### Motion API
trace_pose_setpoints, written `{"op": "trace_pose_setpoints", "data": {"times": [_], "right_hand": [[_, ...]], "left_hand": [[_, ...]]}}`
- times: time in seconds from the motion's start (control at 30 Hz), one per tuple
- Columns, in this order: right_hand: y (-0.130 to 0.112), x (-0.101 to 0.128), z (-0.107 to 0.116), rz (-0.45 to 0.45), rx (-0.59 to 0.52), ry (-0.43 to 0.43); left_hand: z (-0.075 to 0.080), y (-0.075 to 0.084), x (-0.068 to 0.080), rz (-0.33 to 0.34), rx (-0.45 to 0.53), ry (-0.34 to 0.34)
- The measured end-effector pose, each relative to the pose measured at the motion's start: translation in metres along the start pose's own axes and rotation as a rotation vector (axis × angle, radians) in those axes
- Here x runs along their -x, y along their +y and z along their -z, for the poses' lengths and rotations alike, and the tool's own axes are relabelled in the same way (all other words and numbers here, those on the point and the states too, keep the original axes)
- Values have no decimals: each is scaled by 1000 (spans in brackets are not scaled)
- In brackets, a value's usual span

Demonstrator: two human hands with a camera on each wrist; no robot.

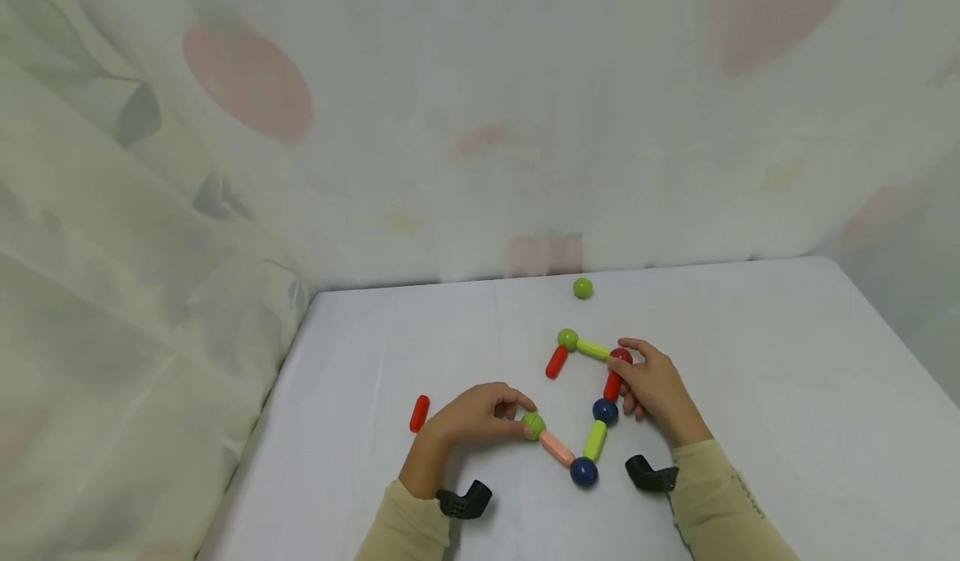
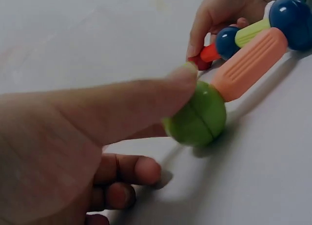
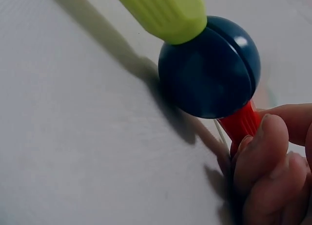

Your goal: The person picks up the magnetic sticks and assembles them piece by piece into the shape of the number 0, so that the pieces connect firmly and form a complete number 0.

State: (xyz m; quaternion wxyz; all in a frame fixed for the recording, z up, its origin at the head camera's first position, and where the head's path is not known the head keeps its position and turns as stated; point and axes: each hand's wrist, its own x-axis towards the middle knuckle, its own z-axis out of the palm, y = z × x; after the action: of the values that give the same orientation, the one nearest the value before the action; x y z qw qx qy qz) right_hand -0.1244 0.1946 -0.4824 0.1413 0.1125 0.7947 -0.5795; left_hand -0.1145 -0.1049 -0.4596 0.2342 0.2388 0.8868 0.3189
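Observation:
Balls and ribbed rods are joined end to end in a bent chain. My left hand pinches the green ball at its near-left end between thumb and finger. From there a salmon rod, a blue ball, a yellow-green rod, a second blue ball and a red rod follow. My right hand grips the red ball beyond that rod. A further yellow-green rod leads to another green ball, with a red rod at the far end.
A loose red rod lies left of my left hand. Near the table's back edge sits a loose green ball. The white table meets a patterned cloth behind it, and more cloth hangs at the left.

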Motion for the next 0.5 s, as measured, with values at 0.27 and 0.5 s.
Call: {"op": "trace_pose_setpoints", "data": {"times": [0.27, 0.5], "right_hand": [[0, -1, 4, 1, -7, -25], [1, 2, 15, 23, 17, -116]], "left_hand": [[-7, 15, -2, 124, -79, 76], [3, 6, 1, 299, -106, 250]]}}
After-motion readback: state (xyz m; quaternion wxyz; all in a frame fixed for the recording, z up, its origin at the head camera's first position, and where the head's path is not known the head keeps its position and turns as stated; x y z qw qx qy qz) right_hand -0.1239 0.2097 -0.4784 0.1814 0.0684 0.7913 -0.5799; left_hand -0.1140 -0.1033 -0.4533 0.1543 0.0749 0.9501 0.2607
